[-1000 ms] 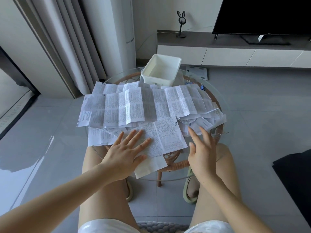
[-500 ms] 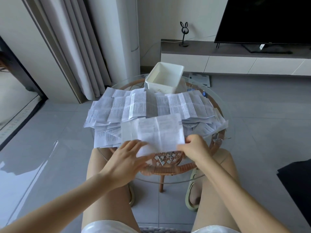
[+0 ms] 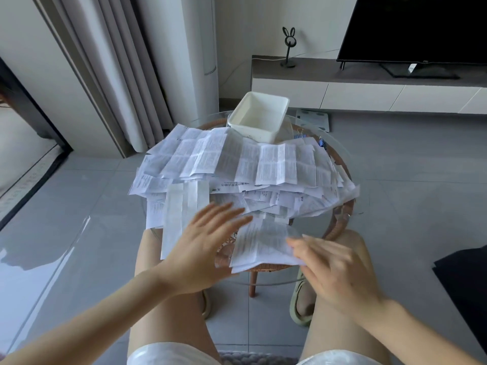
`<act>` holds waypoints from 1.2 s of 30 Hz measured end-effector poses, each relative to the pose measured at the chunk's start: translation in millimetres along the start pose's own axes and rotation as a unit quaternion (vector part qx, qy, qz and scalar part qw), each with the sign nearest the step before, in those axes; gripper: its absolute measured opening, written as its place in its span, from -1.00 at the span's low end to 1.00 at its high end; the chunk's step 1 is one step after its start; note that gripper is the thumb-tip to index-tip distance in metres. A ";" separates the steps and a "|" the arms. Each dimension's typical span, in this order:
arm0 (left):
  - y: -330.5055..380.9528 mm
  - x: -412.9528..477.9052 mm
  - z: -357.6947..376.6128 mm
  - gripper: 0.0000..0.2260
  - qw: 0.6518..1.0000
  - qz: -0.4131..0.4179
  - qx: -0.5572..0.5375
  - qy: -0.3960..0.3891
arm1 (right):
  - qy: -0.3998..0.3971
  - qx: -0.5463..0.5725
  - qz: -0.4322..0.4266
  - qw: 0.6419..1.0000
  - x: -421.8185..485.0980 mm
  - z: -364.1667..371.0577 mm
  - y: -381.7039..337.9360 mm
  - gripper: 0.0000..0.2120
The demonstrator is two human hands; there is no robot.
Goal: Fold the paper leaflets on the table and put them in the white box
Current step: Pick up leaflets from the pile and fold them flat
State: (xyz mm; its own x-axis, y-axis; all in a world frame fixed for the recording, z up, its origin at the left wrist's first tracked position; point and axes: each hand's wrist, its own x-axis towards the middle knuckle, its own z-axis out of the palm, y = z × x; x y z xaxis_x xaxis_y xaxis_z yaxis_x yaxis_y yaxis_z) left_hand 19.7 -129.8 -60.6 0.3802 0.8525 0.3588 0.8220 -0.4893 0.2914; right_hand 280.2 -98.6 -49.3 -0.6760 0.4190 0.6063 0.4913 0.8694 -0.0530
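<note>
Leaflet (image 3: 263, 243) sits at the near edge of the glass table (image 3: 336, 146), print up, creased, overhanging toward your knees. Your left hand (image 3: 203, 248) is flat, fingers spread wide, over its left edge. Motion blur, so I can't tell if it presses or hovers. Your right hand (image 3: 334, 270) has fingers stretched onto the right edge, too blurred to say whether it pinches the sheet or just lies on it.

My read of the step: first fold of this sheet, nothing boxed.

A long strip (image 3: 181, 214) lies just left of your left hand. The pile (image 3: 250, 164) of unfolded leaflets covers the table middle. The white box (image 3: 259, 117) stands at the far edge behind the pile and looks empty.

Next: pin one edge, bring the other over, square the edges, crease flat. Thin paper, and the overhang will likely flop, so slide it fully onto the glass first.
</note>
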 end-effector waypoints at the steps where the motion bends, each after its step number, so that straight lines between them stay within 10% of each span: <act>1: -0.1 -1.7 5.8 -0.35 0.998 0.024 0.004 -0.051 | -0.013 0.007 -0.012 1.000 -2.8 2.5 -1.4 -0.78; 5: -1.5 -9.1 27.9 -0.35 0.989 0.056 -0.044 -0.128 | -0.103 0.066 -0.022 0.992 -19.0 17.2 0.0 -0.91; 10: 10.7 -12.4 34.9 -0.77 0.991 0.010 -0.127 -0.040 | -0.182 0.176 0.156 0.955 -28.0 20.3 5.8 -0.86; 15: 21.2 -18.8 39.1 -0.72 0.963 -0.217 -0.158 0.028 | -0.149 0.304 0.371 0.865 -17.6 33.5 6.1 -0.95; 20: 28.8 -17.0 46.2 -0.82 0.933 -0.325 -0.136 0.070 | -0.078 0.151 0.419 0.892 -14.0 46.0 -5.1 -0.61; 36: 32.1 -5.3 46.9 -0.73 0.957 -0.277 -0.073 0.045 | -0.140 0.028 0.419 0.897 -3.4 53.4 -14.2 -0.66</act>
State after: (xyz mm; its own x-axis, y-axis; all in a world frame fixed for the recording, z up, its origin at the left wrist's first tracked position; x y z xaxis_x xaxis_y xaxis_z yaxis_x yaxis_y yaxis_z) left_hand 64.0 -141.4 -94.7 -0.1403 0.9725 0.1858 0.8169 0.0077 0.5767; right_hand 246.2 -98.4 -93.1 -0.1970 0.9740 0.1122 0.8679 0.2265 -0.4422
